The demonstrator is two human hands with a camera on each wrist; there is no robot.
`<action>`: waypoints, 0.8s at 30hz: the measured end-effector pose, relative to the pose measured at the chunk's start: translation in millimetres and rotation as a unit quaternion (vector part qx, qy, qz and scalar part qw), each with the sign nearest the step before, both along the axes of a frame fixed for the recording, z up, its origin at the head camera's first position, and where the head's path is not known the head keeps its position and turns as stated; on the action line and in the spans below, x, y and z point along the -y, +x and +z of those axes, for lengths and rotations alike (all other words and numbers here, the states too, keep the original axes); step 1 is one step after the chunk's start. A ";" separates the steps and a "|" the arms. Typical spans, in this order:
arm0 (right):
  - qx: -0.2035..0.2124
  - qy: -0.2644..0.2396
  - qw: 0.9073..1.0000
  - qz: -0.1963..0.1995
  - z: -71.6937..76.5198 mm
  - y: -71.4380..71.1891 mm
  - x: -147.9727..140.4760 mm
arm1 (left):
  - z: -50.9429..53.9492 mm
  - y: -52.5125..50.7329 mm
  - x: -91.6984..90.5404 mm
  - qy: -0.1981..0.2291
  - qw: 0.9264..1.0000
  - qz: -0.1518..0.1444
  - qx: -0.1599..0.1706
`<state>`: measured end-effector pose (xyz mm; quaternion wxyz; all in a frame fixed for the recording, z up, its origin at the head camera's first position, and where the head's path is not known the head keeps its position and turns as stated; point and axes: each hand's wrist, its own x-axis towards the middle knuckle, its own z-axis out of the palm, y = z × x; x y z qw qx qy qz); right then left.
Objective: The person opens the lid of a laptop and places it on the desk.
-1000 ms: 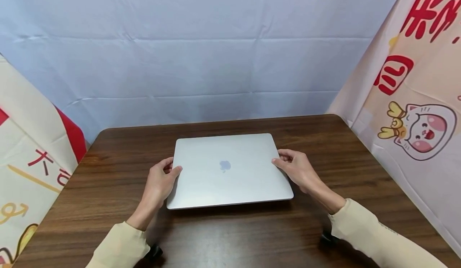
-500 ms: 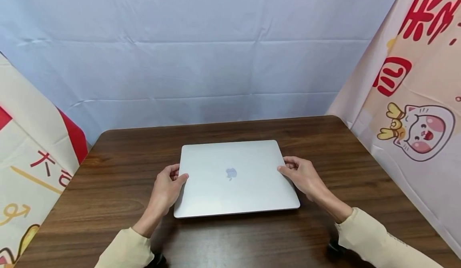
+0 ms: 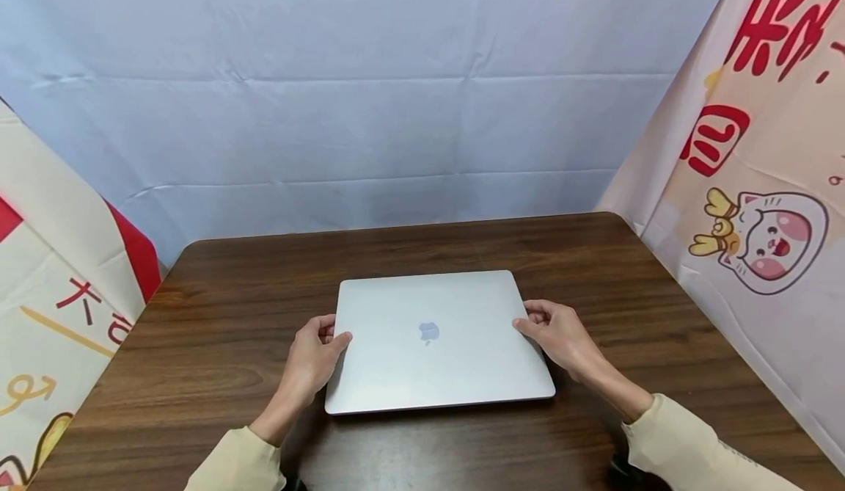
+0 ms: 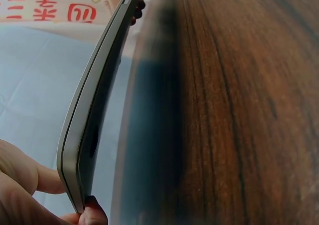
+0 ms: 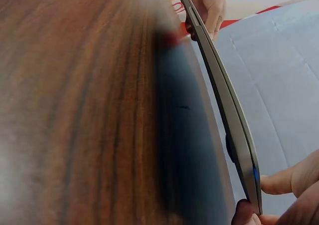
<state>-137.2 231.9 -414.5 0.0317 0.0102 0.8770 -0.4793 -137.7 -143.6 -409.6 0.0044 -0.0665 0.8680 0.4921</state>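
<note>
A closed silver laptop (image 3: 439, 373) with an apple logo on its lid lies flat between both hands, lid up. My left hand (image 3: 310, 359) grips its left side, thumb on the lid and fingers under the edge. On the opposite side, my right hand (image 3: 566, 338) pinches the right edge the same way. In the left wrist view the laptop's thin edge (image 4: 82, 120) shows a gap between its underside and the table. The right wrist view also shows the laptop (image 5: 227, 105) raised, with a small dark foot underneath.
The dark wooden table (image 3: 238, 307) reflects the things above it. A pale blue-white cloth (image 3: 370, 109) hangs behind its far edge. Printed cloths with red characters hang at the left (image 3: 59, 315) and right (image 3: 746, 205) sides.
Both hands have brought the laptop nearer to me and a little to the right. The grip on each side looks the same. The head view has shifted slightly.
</note>
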 end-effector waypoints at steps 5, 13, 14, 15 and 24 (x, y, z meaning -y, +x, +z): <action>-0.004 0.007 1.000 0.002 -2.5 2.8 0.1 | -2.6 2.2 -0.2 -0.007 1.000 -0.003 0.007; 0.010 0.026 1.000 -0.005 -5.9 7.0 1.2 | -6.6 4.3 -0.8 -0.018 1.000 -0.004 0.006; 0.010 0.029 1.000 -0.007 -6.1 7.5 1.2 | -7.0 4.3 -0.9 -0.018 1.000 -0.005 0.005; 0.011 0.032 0.999 -0.007 -6.5 8.0 1.2 | -7.6 4.3 -0.9 -0.019 1.000 -0.005 0.003; 0.008 0.047 0.999 -0.002 -9.4 13.2 -1.8 | -9.6 5.6 -3.6 -0.022 1.000 -0.007 0.005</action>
